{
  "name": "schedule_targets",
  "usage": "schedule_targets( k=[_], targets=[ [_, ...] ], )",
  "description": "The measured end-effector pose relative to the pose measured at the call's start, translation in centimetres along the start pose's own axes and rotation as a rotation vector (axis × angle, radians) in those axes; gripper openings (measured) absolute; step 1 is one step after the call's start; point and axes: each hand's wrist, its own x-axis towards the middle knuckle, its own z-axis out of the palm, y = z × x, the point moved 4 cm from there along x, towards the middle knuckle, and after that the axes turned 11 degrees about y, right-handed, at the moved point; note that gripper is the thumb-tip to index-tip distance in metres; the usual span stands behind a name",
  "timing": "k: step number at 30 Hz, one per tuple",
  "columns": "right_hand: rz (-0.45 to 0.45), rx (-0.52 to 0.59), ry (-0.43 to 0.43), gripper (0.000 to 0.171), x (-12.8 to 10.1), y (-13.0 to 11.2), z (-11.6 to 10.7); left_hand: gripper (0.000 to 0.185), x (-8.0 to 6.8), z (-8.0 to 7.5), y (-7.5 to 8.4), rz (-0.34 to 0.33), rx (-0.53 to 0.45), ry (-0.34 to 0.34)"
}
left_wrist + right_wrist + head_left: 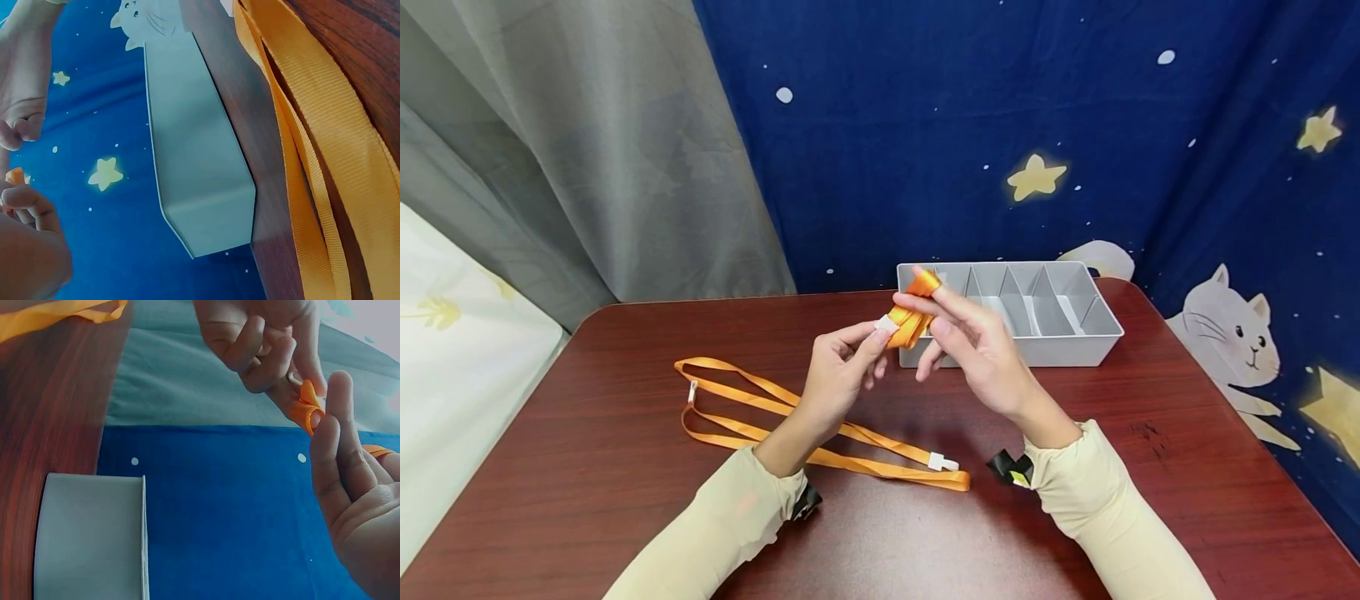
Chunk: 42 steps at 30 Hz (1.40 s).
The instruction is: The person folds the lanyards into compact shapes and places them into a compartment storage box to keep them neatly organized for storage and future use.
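Sleeves [715,525] | hands [831,371] touching orange lanyard [907,330] | red-brown table [587,467] | starry curtain [917,150], grey curtain [595,125]

Bright head view, soft glare on the near tabletop [917,546], hazier wrist views, right wrist's upper right corner washed-out

My orange lanyard [910,329] looks satiny woven cloth, the table [910,542] glossy wood grain, the tray [1060,352] smooth plastic.
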Motion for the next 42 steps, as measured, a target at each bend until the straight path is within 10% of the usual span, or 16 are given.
schedule_targets(
  k=[21, 42],
  targets=[
    [-0.344, -0.751, -0.112, 0.049, -1.5, 0.6, 0.8, 0.028, -0.3, -0.1, -1.2, -0.219, -0.164, 0.009],
    [-0.489, -0.913, -0.147, 0.05, -2.5, 1.2, 0.9, 0.022, -0.6, 0.0, -1.6, -0.448, -0.407, -0.08]
  ],
)
